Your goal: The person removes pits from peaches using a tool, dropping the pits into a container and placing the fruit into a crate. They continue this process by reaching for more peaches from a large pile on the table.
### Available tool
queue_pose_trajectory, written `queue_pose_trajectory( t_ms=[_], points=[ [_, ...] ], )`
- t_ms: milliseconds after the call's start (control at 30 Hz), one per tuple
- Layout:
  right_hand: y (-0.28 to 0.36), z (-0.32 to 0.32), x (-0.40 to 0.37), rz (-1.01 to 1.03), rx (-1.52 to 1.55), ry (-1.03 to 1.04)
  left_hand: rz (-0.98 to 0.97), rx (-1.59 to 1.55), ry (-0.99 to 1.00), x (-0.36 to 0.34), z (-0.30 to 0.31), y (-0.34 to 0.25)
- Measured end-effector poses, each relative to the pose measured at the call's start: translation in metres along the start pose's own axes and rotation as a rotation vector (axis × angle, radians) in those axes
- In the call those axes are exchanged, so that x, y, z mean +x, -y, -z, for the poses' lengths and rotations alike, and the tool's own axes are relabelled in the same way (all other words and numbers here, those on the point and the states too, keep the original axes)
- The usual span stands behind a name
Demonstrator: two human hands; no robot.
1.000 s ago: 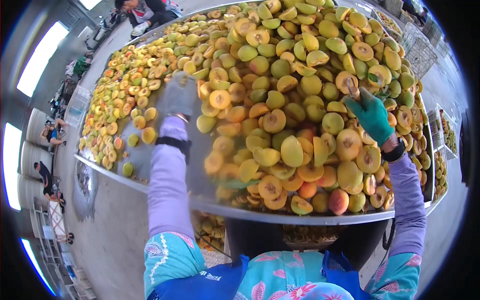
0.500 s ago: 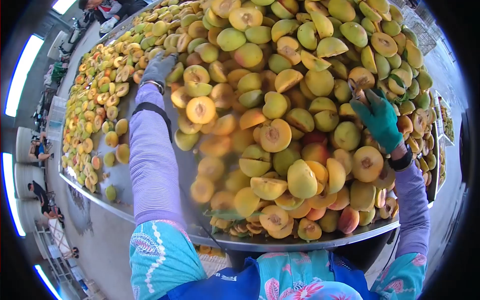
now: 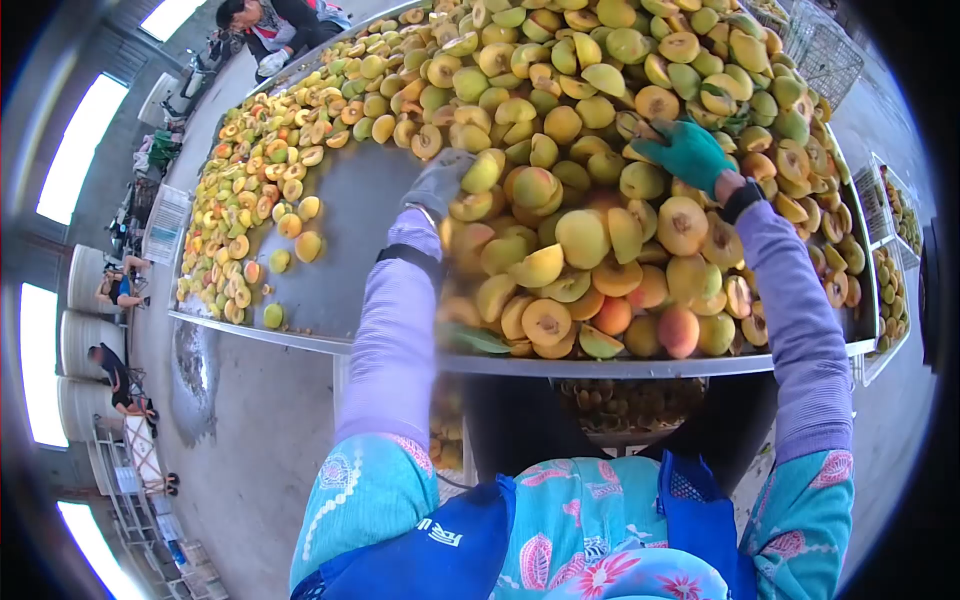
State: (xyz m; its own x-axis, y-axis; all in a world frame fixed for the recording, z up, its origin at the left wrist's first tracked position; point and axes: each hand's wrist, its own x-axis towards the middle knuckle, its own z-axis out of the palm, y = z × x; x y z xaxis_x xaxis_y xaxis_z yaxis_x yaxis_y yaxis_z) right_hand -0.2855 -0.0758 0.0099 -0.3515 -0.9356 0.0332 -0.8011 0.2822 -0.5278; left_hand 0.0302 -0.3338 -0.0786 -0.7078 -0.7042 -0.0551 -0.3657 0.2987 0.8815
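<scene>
Peaches (image 3: 585, 235) lay heaped on the worktop (image 3: 350, 215); left grip (image 3: 437, 185), grey-gloved, pressed flat and open against their left side; right grip (image 3: 685, 152), green-gloved, rested on top; I cannot tell its closure.

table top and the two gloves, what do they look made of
Table top: likely sheet metal, dull grey sheen, thin bright rim. Left glove: grey knit fabric, it seems. Right glove: green, smooth, possibly rubber-coated.

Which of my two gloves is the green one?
The green one is on your right hand, up in the peach pile; your left hand is in grey.
</scene>
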Motion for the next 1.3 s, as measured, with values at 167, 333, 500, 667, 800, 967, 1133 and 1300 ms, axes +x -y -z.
queue_pose_trajectory(
  t_ms=[167, 333, 500, 667, 800, 967, 1133, 1300],
  points=[
    [0.016, 0.018, -0.027, 0.121, -0.003, -0.275, 0.228, 0.163, 0.017, -0.038, -0.037, -0.064],
    [0.051, 0.031, -0.105, 0.089, 0.129, -0.401, 0.037, 0.766, -0.007, -0.049, -0.047, -0.083],
    [0.05, 0.016, -0.182, 0.068, 0.455, -0.454, -0.163, 0.453, 0.086, -0.09, -0.016, -0.103],
    [0.019, 0.008, -0.222, -0.137, 0.748, -0.498, -0.072, 0.678, -0.533, -0.041, 0.084, -0.002],
    [0.013, 0.002, -0.241, -0.309, 0.752, -0.518, 0.434, 0.598, -0.676, 0.005, 0.117, 0.03],
    [0.01, -0.007, -0.251, -0.407, 0.672, -0.526, 0.454, 0.604, -0.463, 0.053, 0.127, 0.046],
    [0.015, -0.015, -0.235, -0.453, 0.671, -0.544, -0.084, 1.03, 0.096, 0.105, 0.101, 0.058],
    [0.035, -0.033, -0.217, -0.269, 0.836, -0.466, 0.119, 0.662, 0.19, 0.022, 0.056, -0.017]
  ],
)
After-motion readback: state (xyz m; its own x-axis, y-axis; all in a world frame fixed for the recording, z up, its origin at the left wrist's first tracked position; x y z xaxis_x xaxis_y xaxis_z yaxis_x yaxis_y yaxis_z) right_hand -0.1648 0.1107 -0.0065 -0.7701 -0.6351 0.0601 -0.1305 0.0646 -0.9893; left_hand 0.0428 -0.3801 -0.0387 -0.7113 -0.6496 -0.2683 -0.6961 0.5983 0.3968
